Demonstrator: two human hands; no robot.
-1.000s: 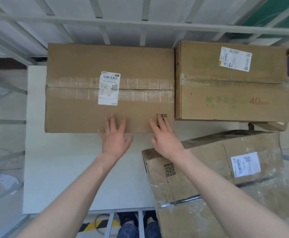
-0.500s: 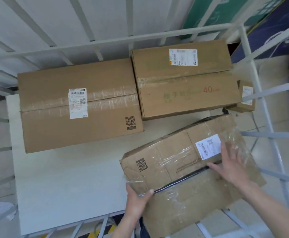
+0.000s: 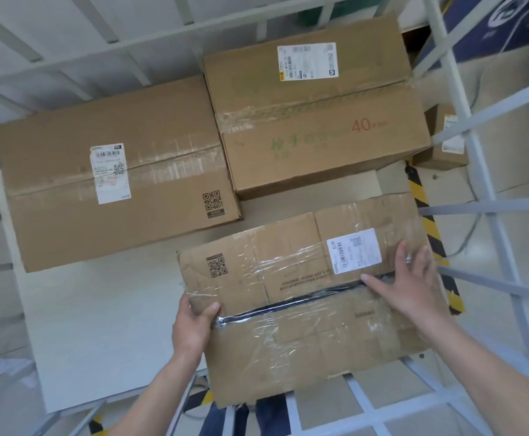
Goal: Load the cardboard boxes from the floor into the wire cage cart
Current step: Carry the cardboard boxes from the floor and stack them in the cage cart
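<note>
A worn, tape-wrapped cardboard box (image 3: 294,313) lies at the front right of the cart's white floor (image 3: 93,325), its near end jutting over the front rail. My left hand (image 3: 192,322) grips its left edge, thumb on top. My right hand (image 3: 411,281) presses flat on its top near the white label, fingers spread. Behind it sit a long taped box (image 3: 109,184) at the back left and a box marked 40 (image 3: 316,118) at the back right.
White wire cage bars (image 3: 489,171) rise on the right and along the back. A small box (image 3: 448,140) stands on the floor outside the right bars. Yellow-black hazard tape (image 3: 429,228) runs along the cart's right edge. My legs show below the front rail.
Both hands left the long box and took the worn box; it has turned from skewed towards square with the back boxes. The view swung right.
</note>
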